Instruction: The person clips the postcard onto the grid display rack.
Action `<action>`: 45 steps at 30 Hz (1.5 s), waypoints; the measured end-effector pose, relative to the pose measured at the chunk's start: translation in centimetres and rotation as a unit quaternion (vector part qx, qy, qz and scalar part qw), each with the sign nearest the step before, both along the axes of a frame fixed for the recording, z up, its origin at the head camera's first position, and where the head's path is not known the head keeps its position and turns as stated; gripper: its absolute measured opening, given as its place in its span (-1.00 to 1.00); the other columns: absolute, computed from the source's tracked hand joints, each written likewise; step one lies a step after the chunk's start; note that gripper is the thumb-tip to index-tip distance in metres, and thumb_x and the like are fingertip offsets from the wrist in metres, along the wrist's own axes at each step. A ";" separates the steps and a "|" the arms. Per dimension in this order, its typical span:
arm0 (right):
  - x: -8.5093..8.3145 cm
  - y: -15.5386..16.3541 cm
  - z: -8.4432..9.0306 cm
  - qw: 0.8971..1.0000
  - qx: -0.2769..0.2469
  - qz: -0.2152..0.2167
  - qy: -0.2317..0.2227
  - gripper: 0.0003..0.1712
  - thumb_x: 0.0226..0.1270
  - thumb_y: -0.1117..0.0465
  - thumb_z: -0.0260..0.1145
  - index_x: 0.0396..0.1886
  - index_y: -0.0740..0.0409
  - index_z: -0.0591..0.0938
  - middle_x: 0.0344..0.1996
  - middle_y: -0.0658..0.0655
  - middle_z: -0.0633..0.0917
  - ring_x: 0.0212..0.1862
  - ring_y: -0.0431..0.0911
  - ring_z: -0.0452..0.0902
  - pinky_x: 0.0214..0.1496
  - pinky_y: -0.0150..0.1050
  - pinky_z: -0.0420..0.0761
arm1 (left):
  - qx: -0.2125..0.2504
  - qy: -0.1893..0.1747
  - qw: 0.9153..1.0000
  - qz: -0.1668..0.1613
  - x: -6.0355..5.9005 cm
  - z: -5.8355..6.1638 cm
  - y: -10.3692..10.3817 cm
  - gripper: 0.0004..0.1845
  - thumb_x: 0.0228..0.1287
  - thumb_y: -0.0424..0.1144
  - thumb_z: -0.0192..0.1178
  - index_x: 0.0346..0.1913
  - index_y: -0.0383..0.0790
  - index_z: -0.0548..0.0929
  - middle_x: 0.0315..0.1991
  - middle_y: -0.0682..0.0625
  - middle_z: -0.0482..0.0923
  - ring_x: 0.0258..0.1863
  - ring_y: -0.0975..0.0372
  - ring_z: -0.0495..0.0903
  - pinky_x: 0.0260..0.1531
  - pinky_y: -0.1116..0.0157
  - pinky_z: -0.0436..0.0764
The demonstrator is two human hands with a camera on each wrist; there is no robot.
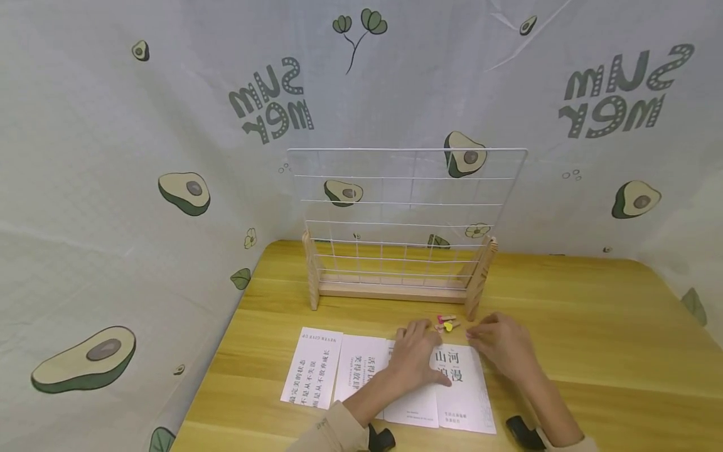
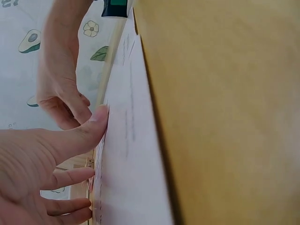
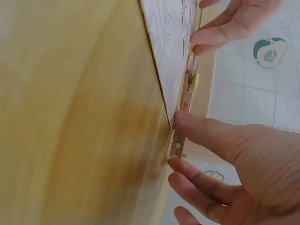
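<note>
White rectangular paper cards, side by side on a yellow wood-grain tabletop.
Long axes near to far, toward a white wire grid rack with pale wooden base, with a slight rightward lean at the far end of the leftmost card. Just past the far edge, small wooden clips with pink and yellow ornaments, crosswise, plain ends to the right. Over the right part of the row, a left hand, fingers and thumb spread wide. At the far corner of the rightmost card, a right hand with thumb and forefinger narrowly apart at a wooden clip; cannot tell a pinch from mere touch.
</note>
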State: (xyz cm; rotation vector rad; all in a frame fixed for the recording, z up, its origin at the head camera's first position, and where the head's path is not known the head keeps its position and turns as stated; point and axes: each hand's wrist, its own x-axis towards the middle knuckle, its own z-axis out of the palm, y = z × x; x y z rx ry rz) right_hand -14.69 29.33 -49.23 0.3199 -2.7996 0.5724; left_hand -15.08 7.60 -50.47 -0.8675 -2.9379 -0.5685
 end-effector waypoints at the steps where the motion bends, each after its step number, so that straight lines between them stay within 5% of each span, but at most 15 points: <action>1: -0.1 0.0 0.0 1.000 -0.003 -0.003 -0.003 -0.86 0.03 0.25 0.65 -0.37 0.09 0.85 -0.30 0.16 0.76 -0.28 0.01 0.62 -0.24 -0.11 0.58 | 0.005 0.000 1.000 0.003 -0.1 0.0 0.0 -0.22 -0.27 0.26 0.65 0.10 0.00 0.72 0.37 0.02 0.50 0.36 0.19 0.43 0.31 0.17 0.44; 4: -0.2 0.2 0.1 1.000 -0.014 -0.006 -0.025 -0.90 0.07 0.21 0.63 -0.42 0.05 0.84 -0.36 0.07 0.72 -0.31 -0.09 0.55 -0.28 -0.26 0.47 | 0.013 -0.003 1.000 0.010 -0.3 -0.1 0.0 -0.20 -0.33 0.25 0.68 0.07 -0.01 0.70 0.29 0.07 0.52 0.29 0.23 0.44 0.28 0.23 0.43; 10: -0.3 0.8 1.2 0.989 -0.088 -0.020 -0.117 -0.82 0.29 0.08 0.53 -0.25 0.09 0.84 -0.25 0.14 0.76 -0.19 -0.03 0.61 -0.20 -0.20 0.54 | 0.015 -0.002 1.000 0.014 -0.4 -0.2 0.0 -0.18 -0.38 0.24 0.71 0.03 0.00 0.63 0.13 0.14 0.53 0.14 0.30 0.44 0.14 0.32 0.43; 17: -0.4 1.4 2.2 0.956 -0.191 -0.043 -0.217 -0.60 0.48 0.04 0.36 0.04 0.28 0.73 -0.49 0.11 0.74 -0.65 -0.20 0.42 -0.62 -0.34 0.39 | -0.005 -0.003 1.000 0.010 -0.6 -0.2 0.4 -0.09 -0.35 0.24 0.68 0.19 0.05 0.58 0.04 0.21 0.55 -0.02 0.37 0.40 0.01 0.37 0.33; 23: -0.2 1.4 2.3 0.955 -0.186 -0.056 -0.224 -0.58 0.43 0.04 0.41 0.08 0.28 0.70 -0.11 0.32 0.78 -0.62 -0.13 0.53 -0.56 -0.29 0.49 | -0.001 -0.024 1.000 0.001 -0.8 -0.2 0.3 -0.04 -0.30 0.23 0.67 0.30 0.01 0.62 0.01 0.20 0.53 -0.05 0.39 0.36 -0.03 0.40 0.28; 29: -0.2 1.4 2.2 0.962 -0.175 -0.046 -0.204 -0.70 0.39 0.19 0.42 0.00 0.29 0.72 -0.18 0.28 0.77 -0.65 -0.18 0.48 -0.60 -0.31 0.49 | 0.025 -0.024 0.999 -0.001 -0.9 -0.4 0.0 -0.13 -0.33 0.20 0.70 0.18 0.02 0.67 -0.07 0.21 0.47 -0.10 0.40 0.32 -0.05 0.42 0.27; 38: -0.1 1.6 2.4 0.962 -0.182 -0.053 -0.198 -0.53 0.48 0.08 0.36 0.18 0.35 0.68 -0.37 0.21 0.78 -0.70 -0.20 0.40 -0.67 -0.35 0.35 | 0.068 -0.023 0.997 -0.013 -0.8 -0.1 -0.2 -0.25 -0.16 0.11 0.66 0.16 0.01 0.63 -0.06 0.17 0.51 -0.08 0.40 0.40 -0.01 0.44 0.33; 45: -0.3 1.9 2.6 0.953 -0.213 -0.078 -0.199 -0.60 0.44 0.07 0.40 0.06 0.30 0.72 -0.15 0.28 0.83 -0.62 -0.15 0.51 -0.62 -0.33 0.37 | 0.195 -0.101 0.974 -0.049 -1.3 1.3 -0.9 -0.68 0.35 -0.20 0.38 0.12 -0.12 0.66 -0.04 0.08 0.52 -0.25 0.47 0.37 -0.15 0.53 0.45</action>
